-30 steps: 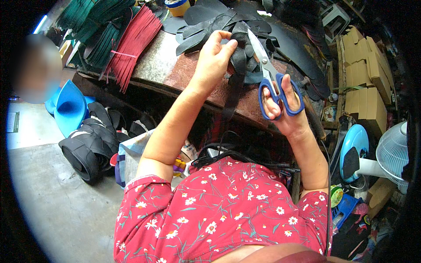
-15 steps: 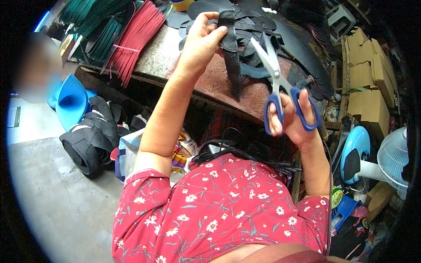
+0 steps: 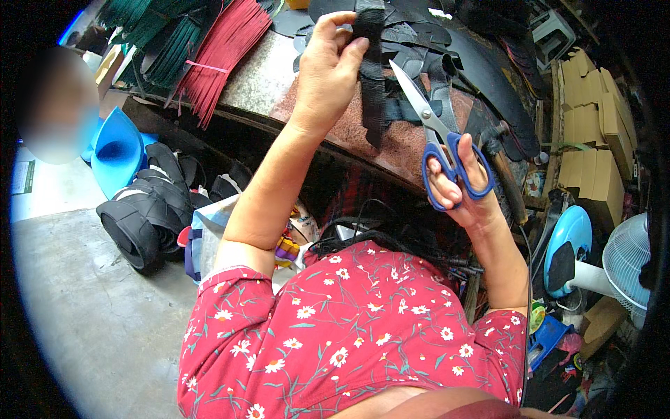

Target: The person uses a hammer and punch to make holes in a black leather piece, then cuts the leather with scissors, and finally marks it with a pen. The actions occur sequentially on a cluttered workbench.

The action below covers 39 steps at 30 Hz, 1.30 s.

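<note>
Left hand [image 3: 326, 87]: thumb and forefinger pinched narrow on a black strip [image 3: 373, 91], which is held up over the bench and hangs down past the fingers. Right hand [image 3: 469, 192]: thumb through one loop of a pair of scissors [image 3: 433, 126], other fingers curled through the second. Handles blue, blades nearly together, points slanting up and left, just beside the strip; from where I stand, cannot tell whether they touch it.

Under the strip, the bench [image 3: 279, 73], its front part whitish to the left and reddish nearer the hands. Behind the strip, a spread of flat black pieces [image 3: 422, 35], overlapping. Left of the left hand, a red bundle [image 3: 227, 52] with a pink tie; beyond it, green bundles [image 3: 174, 49].

Farther out: black rolls [image 3: 143, 220] heaped low on the left, a blue curved piece [image 3: 115, 157] next to them. Right side, stacked cardboard boxes [image 3: 593, 126]; below those, a fan [image 3: 628, 262]. The worker wears a red flowered top [image 3: 349, 328].
</note>
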Each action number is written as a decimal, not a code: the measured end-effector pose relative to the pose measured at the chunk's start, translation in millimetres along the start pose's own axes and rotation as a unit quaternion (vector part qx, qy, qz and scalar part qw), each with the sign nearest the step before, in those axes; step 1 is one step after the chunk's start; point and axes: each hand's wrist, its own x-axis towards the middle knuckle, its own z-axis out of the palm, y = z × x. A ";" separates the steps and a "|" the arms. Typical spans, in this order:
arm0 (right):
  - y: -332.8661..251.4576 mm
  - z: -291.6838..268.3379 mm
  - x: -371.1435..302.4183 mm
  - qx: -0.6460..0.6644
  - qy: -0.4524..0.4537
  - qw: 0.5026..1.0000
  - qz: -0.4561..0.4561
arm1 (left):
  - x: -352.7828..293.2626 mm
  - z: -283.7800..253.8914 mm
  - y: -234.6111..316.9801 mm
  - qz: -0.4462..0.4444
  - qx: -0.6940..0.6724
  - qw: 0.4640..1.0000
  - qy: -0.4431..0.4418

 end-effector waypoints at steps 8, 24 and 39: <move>-4.8 -20.4 -22.0 -0.065 0.044 0.994 -0.075 | 42.5 -49.0 13.5 -0.010 -0.019 1.000 0.004; -2.1 -52.3 -58.9 -0.134 0.168 0.963 -0.162 | 87.0 -20.9 -52.5 0.228 0.495 0.817 -0.189; -14.6 -46.7 -53.7 -0.227 0.153 0.942 -0.196 | 39.0 -0.1 18.3 0.311 0.524 0.769 -0.192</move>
